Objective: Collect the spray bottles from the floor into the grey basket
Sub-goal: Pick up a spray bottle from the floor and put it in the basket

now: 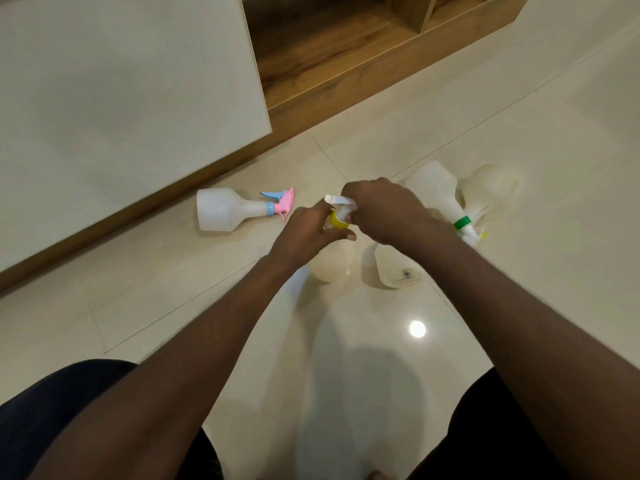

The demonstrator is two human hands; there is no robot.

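Spray bottles of cloudy translucent plastic lie on the glossy cream floor tiles [346, 341]. Both hands clamp one with a yellow collar [337, 220]: the left hand [308, 233] at its neck, the right hand [384, 209] over the white trigger. A pink-and-blue-headed bottle [228, 209] lies left; a green-collared bottle [440, 195] lies right.

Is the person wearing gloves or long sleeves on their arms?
No gloves and no long sleeves. The left hand and the right hand are both bare, and both forearms are uncovered all the way down to the bottom of the picture. No watch, ring or bracelet shows. Dark clothing covers the knees at the lower corners.
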